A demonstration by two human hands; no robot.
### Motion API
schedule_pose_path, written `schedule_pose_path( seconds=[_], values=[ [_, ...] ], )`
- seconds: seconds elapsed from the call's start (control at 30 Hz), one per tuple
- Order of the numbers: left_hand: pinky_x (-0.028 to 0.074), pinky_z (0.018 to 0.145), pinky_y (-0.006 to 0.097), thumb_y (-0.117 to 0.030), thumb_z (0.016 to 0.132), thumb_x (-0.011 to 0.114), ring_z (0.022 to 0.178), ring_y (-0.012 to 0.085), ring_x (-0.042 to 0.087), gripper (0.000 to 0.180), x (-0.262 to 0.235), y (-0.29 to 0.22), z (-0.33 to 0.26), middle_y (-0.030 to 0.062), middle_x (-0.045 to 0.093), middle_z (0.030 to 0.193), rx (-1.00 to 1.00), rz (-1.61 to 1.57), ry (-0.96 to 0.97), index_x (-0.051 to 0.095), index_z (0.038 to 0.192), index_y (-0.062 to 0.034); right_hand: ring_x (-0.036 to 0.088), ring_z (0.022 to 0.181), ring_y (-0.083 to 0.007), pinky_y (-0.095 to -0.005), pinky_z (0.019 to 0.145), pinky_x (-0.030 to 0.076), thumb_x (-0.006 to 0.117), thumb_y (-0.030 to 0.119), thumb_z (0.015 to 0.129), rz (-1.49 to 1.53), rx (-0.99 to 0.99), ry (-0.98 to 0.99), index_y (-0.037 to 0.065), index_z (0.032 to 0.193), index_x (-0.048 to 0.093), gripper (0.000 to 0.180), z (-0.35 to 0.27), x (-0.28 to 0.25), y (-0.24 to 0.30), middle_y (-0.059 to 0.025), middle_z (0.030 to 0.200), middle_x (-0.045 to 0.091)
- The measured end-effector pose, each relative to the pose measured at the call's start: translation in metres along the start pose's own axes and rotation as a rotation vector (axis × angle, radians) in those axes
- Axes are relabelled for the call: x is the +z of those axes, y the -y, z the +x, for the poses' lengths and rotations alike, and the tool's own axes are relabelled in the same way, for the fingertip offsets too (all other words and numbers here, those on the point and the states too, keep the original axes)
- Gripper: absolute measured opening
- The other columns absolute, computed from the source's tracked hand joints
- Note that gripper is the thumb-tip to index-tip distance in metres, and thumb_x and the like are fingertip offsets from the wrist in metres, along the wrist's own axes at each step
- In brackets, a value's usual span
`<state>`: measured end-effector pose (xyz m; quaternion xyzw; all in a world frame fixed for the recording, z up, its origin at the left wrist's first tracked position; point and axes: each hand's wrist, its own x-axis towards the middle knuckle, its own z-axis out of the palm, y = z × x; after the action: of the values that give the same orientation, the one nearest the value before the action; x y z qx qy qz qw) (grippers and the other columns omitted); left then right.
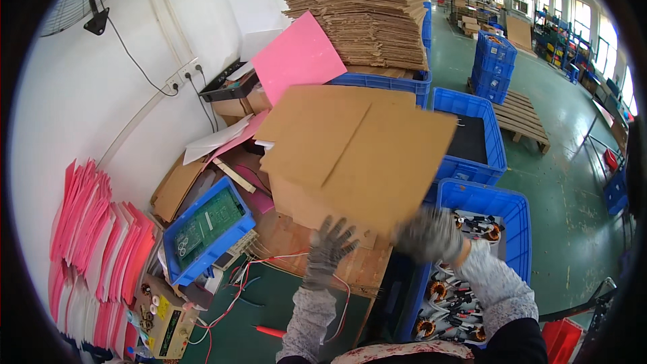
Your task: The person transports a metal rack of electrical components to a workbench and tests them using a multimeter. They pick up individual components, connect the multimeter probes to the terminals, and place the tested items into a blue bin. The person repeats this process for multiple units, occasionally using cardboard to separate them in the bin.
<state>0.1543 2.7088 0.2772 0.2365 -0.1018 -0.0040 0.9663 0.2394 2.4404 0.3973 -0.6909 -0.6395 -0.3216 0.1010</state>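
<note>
My left hand [329, 246], in a grey glove, has its fingers spread. It lies over the wooden tabletop beside the near edge of a cardboard stack, holding nothing. My right hand [428, 236], also gloved, is at the lower right corner of a large brown cardboard sheet [397, 162]. Motion smears its fingers, so their grip on the sheet does not show. That sheet lies at a slant over another flat piece of cardboard [317, 125]. Below my right forearm, a blue crate [519, 229] holds several parts with copper coils and black-and-white leads [451, 303].
Tall flattened cardboard [357, 13] stands behind, next to a pink sheet [300, 57]. At left are pink and white foam sheets [101, 243], a blue bin [242, 202] with green circuit boards, a yellowish instrument [168, 330] and a red probe [271, 331]. Another blue crate [495, 141] stands right.
</note>
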Motion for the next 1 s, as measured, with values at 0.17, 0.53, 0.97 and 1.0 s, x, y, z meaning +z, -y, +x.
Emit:
schedule_pose_path(
  seconds=[0.17, 0.53, 0.97, 1.0],
  values=[
    [0.038, 0.097, 0.044, -0.053, 0.087, 0.039, 0.116, 0.029, 0.043, 0.06, -0.017, -0.026, 0.008, 0.0096, 0.042, 0.131, 0.205, 0.07, -0.314, 0.038, 0.13, -0.0119, 0.055, 0.091, -0.0259, -0.0369, 0.077, 0.045, 0.066, 0.015, 0.068, 0.442, 0.356, 0.008, 0.011, 0.097, 0.06, 0.03, -0.01, -0.044, 0.062, -0.0054, 0.094, 0.06],
    [0.043, 0.093, 0.04, -0.01, 0.082, 0.054, 0.11, 0.0243, 0.05, 0.048, -0.044, -0.023, 0.028, 0.0108, 0.049, 0.121, 0.168, 0.375, -0.288, 0.039, 0.127, -0.0045, 0.056, 0.092, -0.0204, -0.0359, 0.076, 0.047, 0.061, 0.03, 0.082, 1.993, 1.53, -0.717, 0.005, 0.116, 0.048, 0.044, -0.121, 0.026, 0.033, -0.0064, 0.107, 0.056],
    [0.045, 0.084, 0.027, -0.013, 0.084, 0.057, 0.105, 0.0154, 0.049, 0.049, 0.023, 0.17, -0.006, 0.0058, 0.05, 0.118, -0.381, 0.767, -0.077, 0.039, 0.129, -0.0053, 0.058, 0.094, -0.0249, -0.0387, 0.079, 0.051, 0.072, 0.019, 0.071, 1.519, 1.86, -1.425, 0.003, 0.115, 0.049, 0.052, -0.252, 0.005, 0.204, -0.0093, 0.108, 0.057],
    [0.044, 0.086, 0.028, -0.015, 0.084, 0.056, 0.107, 0.0153, 0.048, 0.049, 0.039, 0.186, 0.0, 0.0054, 0.049, 0.12, -0.436, 0.654, -0.082, 0.038, 0.13, -0.0056, 0.058, 0.095, -0.0242, -0.039, 0.08, 0.05, 0.071, 0.02, 0.073, 1.427, 1.913, -1.454, 0.003, 0.115, 0.049, 0.051, -0.273, 0.0, 0.221, -0.0092, 0.109, 0.057]
  ],
)
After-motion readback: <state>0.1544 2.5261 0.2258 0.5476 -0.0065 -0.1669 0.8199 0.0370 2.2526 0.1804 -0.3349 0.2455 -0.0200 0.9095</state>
